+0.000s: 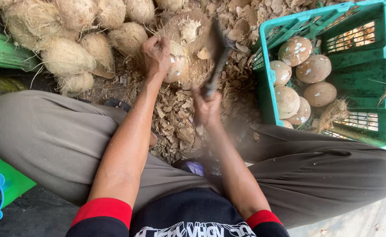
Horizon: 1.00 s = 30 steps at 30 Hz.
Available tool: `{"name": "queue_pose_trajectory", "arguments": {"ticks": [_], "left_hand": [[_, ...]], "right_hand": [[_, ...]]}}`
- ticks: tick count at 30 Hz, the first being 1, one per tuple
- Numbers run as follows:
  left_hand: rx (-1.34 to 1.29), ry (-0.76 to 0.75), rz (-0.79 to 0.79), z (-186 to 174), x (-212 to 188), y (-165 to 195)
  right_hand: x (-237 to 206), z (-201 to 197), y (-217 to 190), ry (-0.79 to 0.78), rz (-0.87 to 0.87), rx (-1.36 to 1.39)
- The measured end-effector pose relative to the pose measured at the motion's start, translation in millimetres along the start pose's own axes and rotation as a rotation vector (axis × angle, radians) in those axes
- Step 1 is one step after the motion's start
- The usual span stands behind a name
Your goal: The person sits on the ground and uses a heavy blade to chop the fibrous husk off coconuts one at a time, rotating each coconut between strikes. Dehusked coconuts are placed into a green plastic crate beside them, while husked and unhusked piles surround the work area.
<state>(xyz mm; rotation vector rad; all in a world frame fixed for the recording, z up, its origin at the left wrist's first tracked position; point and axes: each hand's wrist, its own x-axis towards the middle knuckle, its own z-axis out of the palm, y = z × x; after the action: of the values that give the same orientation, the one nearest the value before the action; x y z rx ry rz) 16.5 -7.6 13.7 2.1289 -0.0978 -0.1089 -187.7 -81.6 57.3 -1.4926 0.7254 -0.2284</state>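
The round, pale brown coconut with white scraped patches (177,61) sits on the chip-strewn ground between the person's knees, held from its left side by the left hand (154,55), whose fingers (160,44) curl over its top and grip it. The right hand (207,107) is closed round the handle of a dark, blurred chopping blade (217,48), which lies just right of the coconut, its long axis running up and away from the right hand's fingers with the head above and beside the shell. The left hand is the nearer, touching the coconut; the blade seems apart from it. Farther right, a green plastic crate (360,74) holds about seven trimmed coconuts (313,68). To the upper left lies a heap of some nine fibrous, unhusked coconuts (65,57).
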Motion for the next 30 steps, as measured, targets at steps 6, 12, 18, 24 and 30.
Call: {"name": "queue_pose_trajectory", "arguments": {"ticks": [6,12,18,24,30], "left_hand": [[0.092,0.068,-0.001,0.7,-3.9,5.2],[0.099,-0.004,0.005,-2.9,-3.9,2.4],[-0.185,0.137,0.110,2.5,-4.4,-10.0],[-0.199,-0.090,-0.341,-31.3,0.1,-25.0],[-0.097,0.086,-0.385,-22.8,-21.2,-29.4]], "right_hand": [[-2.6,0.4,-23.7,0.031,0.247,-0.057],[0.5,1.2,-8.1,0.082,0.163,-0.150],[-0.8,10.2,-11.6,0.015,0.398,0.003],[-10.9,-3.0,-51.4,0.039,0.286,-0.150],[-28.7,-4.1,-45.9,-0.071,0.304,-0.120]]}}
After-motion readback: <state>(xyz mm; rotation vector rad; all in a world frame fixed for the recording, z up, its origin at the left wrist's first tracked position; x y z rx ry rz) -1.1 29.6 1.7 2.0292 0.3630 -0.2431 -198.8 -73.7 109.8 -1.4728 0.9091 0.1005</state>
